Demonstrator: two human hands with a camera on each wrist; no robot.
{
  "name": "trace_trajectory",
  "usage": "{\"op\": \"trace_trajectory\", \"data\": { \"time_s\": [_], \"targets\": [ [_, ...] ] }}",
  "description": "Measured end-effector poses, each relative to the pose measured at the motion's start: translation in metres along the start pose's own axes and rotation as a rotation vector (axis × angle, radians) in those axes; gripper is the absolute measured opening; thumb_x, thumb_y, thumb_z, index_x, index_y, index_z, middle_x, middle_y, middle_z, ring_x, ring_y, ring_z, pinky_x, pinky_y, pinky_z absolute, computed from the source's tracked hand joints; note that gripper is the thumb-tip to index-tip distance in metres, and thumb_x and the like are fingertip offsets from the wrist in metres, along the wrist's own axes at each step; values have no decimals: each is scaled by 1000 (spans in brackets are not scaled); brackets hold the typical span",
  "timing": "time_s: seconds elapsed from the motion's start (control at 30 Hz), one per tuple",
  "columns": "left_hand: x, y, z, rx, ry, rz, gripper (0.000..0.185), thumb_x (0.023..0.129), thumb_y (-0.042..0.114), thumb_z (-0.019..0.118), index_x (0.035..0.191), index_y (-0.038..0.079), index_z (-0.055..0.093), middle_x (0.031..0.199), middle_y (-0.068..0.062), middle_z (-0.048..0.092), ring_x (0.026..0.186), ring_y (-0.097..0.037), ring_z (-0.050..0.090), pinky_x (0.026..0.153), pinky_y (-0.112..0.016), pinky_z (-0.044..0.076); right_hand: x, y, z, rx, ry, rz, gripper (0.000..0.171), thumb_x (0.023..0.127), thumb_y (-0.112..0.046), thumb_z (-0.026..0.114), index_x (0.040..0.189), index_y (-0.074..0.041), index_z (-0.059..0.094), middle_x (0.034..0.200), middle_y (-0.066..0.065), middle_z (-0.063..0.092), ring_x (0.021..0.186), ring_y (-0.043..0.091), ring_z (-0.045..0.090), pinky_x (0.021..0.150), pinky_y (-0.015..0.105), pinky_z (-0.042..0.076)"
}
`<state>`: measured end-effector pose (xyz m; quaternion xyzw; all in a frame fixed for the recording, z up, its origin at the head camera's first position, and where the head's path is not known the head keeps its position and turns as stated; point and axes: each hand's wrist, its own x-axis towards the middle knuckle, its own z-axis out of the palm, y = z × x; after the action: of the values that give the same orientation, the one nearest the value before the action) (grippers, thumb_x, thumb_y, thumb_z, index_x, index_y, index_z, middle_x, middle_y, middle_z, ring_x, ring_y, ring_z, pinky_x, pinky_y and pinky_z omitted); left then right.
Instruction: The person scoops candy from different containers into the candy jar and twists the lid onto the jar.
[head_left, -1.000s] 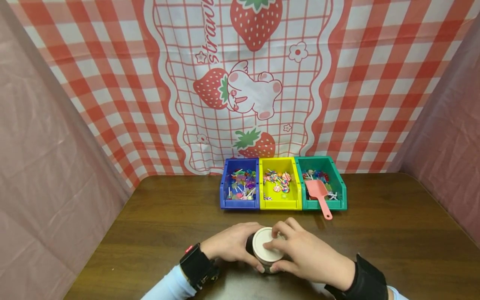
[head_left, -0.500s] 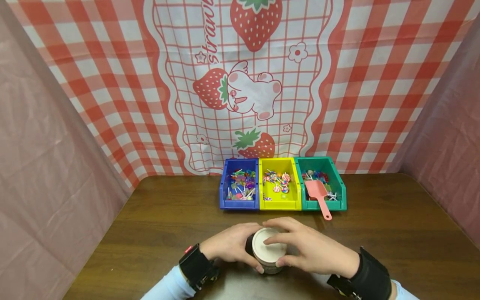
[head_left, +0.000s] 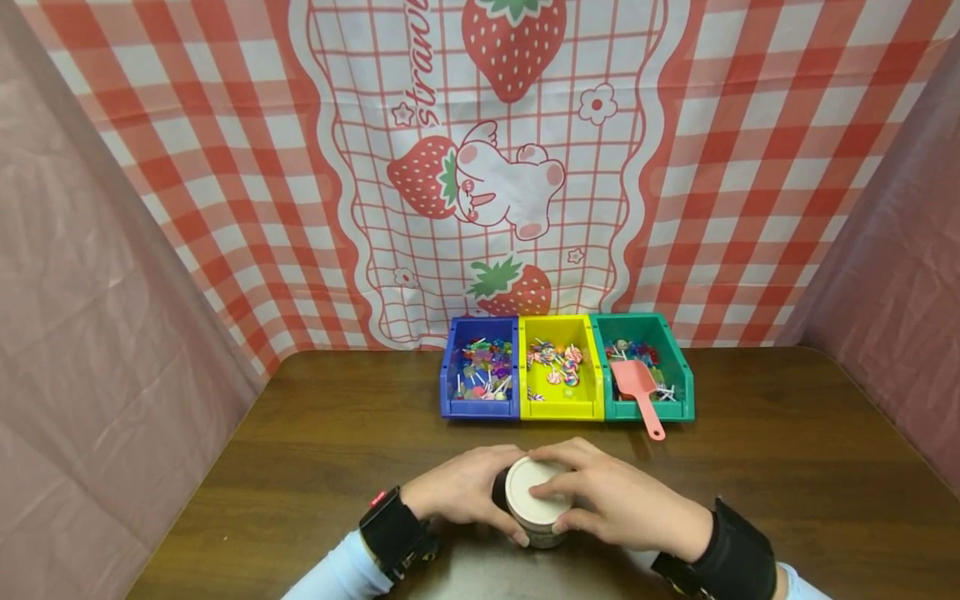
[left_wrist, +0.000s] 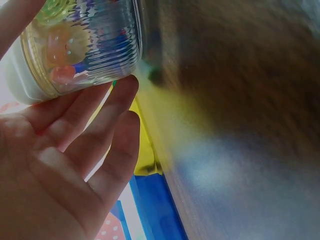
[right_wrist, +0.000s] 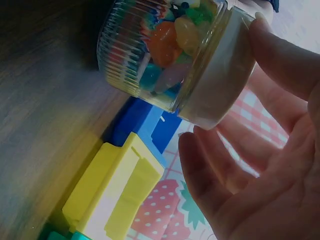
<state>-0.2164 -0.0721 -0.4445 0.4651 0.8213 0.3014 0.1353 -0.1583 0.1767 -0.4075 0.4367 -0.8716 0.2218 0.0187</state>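
A clear ribbed jar (head_left: 547, 538) with small colourful candy-like pieces inside stands on the table in front of me, its cream lid (head_left: 537, 490) on top. My left hand (head_left: 467, 487) holds the jar from the left, thumb at the near side and fingers around the far side. On the right, my right hand (head_left: 615, 502) grips the lid by its edge, thumb near and fingers spread over the top and far side. The right wrist view has the thumb against the lid (right_wrist: 220, 75). In the left wrist view, fingers (left_wrist: 125, 95) lie along the jar (left_wrist: 95, 47).
Behind the jar a blue bin (head_left: 480, 408), a yellow bin (head_left: 562, 409) and a green bin (head_left: 678, 400) stand side by side, holding small lollipops and colourful pieces. A pink scoop (head_left: 637, 387) rests in the green bin, its handle over the front edge. A strawberry-print cloth (head_left: 720, 167) hangs behind.
My right fingers, bent over the lid's top at first, spread and shifted to the right, then settled around the lid's edge. The left hand and the jar have stayed put.
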Motion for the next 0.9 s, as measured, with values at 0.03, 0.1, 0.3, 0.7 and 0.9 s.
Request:
{"op": "trace_trajectory", "data": {
  "time_s": [0.03, 0.1, 0.3, 0.7, 0.9],
  "targets": [
    [0, 0, 0, 1, 0, -2, 69, 70, 47, 90, 127, 22, 60, 114, 14, 58, 103, 1, 55, 91, -21, 44, 0, 0, 1, -1, 8, 6, 36, 88, -38, 76, 121, -24, 73, 139, 1, 54, 119, 19, 50, 92, 39, 49],
    [0, 0, 0, 6, 0, -3, 70, 70, 48, 90, 128, 22, 60, 115, 14, 58, 104, 1, 55, 92, -22, 44, 1, -1, 2, -6, 20, 23, 36, 87, -41, 77, 119, -25, 74, 136, 1, 55, 116, 19, 49, 91, 39, 49],
    [1, 1, 0, 24, 2, -8, 74, 70, 48, 90, 132, 22, 59, 117, 14, 59, 106, 0, 54, 93, -23, 43, 1, -7, 9, -47, 103, 72, 34, 84, -51, 76, 107, -26, 75, 124, -1, 56, 106, 16, 47, 83, 33, 49],
    [1, -1, 0, 15, -6, -5, 76, 70, 46, 90, 134, 21, 57, 119, 13, 59, 108, 0, 54, 96, -24, 42, -2, -11, 15, -87, 136, 102, 51, 79, -54, 80, 118, -24, 66, 132, 0, 51, 115, 14, 45, 84, 34, 50],
    [2, -2, 0, 12, -15, 1, 75, 71, 47, 89, 133, 21, 56, 118, 14, 57, 107, 1, 53, 95, -23, 42, -3, -1, 11, 53, 78, 5, 39, 87, -45, 77, 120, -31, 63, 150, 0, 43, 132, 20, 40, 93, 37, 49]
  ]
}}
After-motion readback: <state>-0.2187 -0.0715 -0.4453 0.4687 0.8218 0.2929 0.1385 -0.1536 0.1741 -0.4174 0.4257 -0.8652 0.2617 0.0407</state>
